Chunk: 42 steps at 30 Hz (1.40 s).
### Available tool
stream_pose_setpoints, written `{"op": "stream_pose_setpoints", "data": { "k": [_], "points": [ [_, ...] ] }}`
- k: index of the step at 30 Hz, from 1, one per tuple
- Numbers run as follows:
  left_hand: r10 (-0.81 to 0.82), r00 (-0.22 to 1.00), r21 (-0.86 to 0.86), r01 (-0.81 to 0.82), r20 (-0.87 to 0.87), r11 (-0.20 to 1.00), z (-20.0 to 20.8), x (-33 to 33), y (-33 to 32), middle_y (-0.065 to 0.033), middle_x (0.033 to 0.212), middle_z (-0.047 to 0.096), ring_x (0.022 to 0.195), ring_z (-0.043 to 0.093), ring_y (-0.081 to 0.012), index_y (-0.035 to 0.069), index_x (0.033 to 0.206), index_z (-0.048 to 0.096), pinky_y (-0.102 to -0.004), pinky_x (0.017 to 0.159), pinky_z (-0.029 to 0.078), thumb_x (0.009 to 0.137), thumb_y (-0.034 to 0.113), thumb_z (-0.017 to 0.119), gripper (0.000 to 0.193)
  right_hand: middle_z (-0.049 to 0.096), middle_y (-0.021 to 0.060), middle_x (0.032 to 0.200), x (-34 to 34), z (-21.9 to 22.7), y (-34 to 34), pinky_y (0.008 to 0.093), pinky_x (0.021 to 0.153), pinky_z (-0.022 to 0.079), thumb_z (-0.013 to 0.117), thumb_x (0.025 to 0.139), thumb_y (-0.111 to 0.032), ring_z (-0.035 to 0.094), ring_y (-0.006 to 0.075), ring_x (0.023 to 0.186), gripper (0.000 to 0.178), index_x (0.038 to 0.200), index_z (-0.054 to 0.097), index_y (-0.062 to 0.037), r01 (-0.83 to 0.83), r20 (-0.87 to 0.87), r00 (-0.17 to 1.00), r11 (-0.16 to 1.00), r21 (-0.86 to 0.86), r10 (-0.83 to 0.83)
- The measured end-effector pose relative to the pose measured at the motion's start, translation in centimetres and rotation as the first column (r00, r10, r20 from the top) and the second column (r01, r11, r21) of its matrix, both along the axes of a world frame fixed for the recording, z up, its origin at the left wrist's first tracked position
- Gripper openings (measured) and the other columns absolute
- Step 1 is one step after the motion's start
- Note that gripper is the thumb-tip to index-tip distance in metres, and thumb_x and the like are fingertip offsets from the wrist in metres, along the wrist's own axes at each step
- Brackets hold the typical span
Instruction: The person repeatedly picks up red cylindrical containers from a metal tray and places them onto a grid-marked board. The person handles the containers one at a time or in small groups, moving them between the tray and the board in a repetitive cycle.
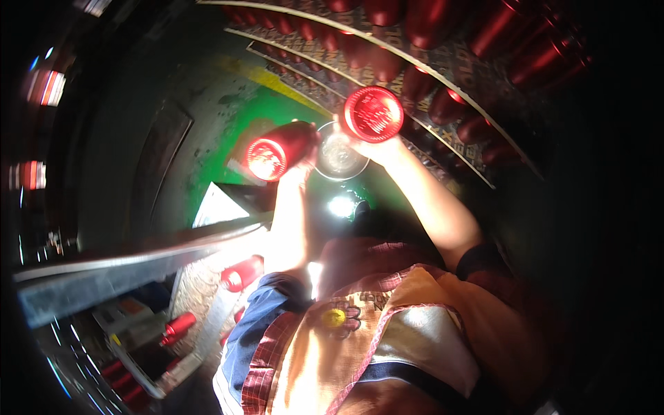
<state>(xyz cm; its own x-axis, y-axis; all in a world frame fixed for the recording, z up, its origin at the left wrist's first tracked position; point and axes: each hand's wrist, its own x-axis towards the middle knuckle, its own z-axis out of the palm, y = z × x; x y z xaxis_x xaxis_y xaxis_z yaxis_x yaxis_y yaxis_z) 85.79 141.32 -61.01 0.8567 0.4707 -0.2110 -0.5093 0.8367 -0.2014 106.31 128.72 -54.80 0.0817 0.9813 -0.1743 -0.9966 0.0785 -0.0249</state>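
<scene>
A shiny red metal bottle (pixel 294 140) is gripped in my left hand (pixel 303 166), tilted so its ridged round base faces up and left. My right hand (pixel 365 146) is wrapped around a second red metal bottle (pixel 373 114), whose round base points toward me. Both hands are closed, though their fingers are partly hidden by the bottles and by glare. The necks of both bottles are out of sight. Between and below the two bottles shows a round, pale disc (pixel 340 158) with a thin bright rim; I cannot tell what it is.
Tiered racks (pixel 443 76) at the upper right carry rows of similar red bottles. To the left, a long metal rail (pixel 138 263) juts across. Beyond it lie a few red bottles (pixel 242 274) on a pale surface. The floor (pixel 238 131) is green with a yellow stripe.
</scene>
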Motion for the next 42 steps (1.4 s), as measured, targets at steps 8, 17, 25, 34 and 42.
{"op": "stream_pose_setpoints", "data": {
  "k": [8,17,25,34,42],
  "points": [
    [0.472,0.653,0.639,0.023,-0.592,0.769,9.0,-21.0,-22.2,-0.0180,0.118,0.066,0.102,0.064,-0.0250,0.002,0.127,0.059,-0.0376,0.092,0.053,0.095,0.032,0.059,0.045,0.053,0.0240,0.134,-2.9,-7.2,-16.1,0.0582,0.091,0.053,0.058,0.096,-0.038,0.051,0.0424,0.122,0.053,0.133,0.052,0.0000,-0.364,-0.360,0.873,0.931,-0.027,0.331],
    [0.837,-0.481,0.889,0.216,-0.262,0.403,22.5,-47.4,-23.4,-0.0021,0.102,0.070,0.092,0.062,-0.0090,0.006,0.115,0.072,-0.0245,0.085,0.050,0.087,0.017,0.075,0.031,0.062,0.0170,0.127,-6.0,-6.8,-26.5,0.0535,0.099,0.049,0.055,0.096,-0.044,0.058,0.0404,0.116,0.044,0.129,0.060,-0.0163,-0.337,0.110,0.926,0.921,-0.195,0.362],
    [0.534,-0.844,0.483,0.487,0.047,0.728,5.7,-60.6,-6.9,-0.0024,0.133,0.056,0.118,0.052,-0.0299,0.032,0.112,0.075,-0.0399,0.103,0.046,0.074,0.032,0.080,0.038,0.062,0.0085,0.122,-26.1,7.8,-17.9,0.0403,0.100,0.050,0.064,0.091,-0.039,0.060,0.0247,0.113,0.054,0.134,0.054,-0.0087,0.070,0.832,0.547,0.986,-0.154,0.092],
    [0.696,-0.709,0.879,0.254,-0.115,0.404,7.5,-65.2,-20.3,-0.0120,0.135,0.055,0.123,0.053,-0.0255,0.010,0.112,0.075,-0.0357,0.099,0.046,0.089,0.008,0.070,0.024,0.048,0.0162,0.135,-60.9,9.3,0.7,0.0425,0.105,0.042,0.079,0.074,-0.020,0.048,0.0349,0.124,0.039,0.112,0.074,-0.0213,-0.457,0.694,-0.330,0.751,0.476,-0.640],
    [0.633,-0.659,0.830,0.024,-0.406,0.557,10.8,-61.1,-40.7,-0.0092,0.117,0.060,0.096,0.059,-0.0147,-0.003,0.103,0.071,-0.0256,0.078,0.052,0.092,-0.005,0.057,0.017,0.037,0.0251,0.150,-73.1,-0.5,6.4,0.0465,0.112,0.038,0.073,0.081,-0.022,0.039,0.0431,0.133,0.041,0.122,0.071,-0.0247,-0.584,0.603,-0.603,0.804,0.114,-0.523]
  ]
}}
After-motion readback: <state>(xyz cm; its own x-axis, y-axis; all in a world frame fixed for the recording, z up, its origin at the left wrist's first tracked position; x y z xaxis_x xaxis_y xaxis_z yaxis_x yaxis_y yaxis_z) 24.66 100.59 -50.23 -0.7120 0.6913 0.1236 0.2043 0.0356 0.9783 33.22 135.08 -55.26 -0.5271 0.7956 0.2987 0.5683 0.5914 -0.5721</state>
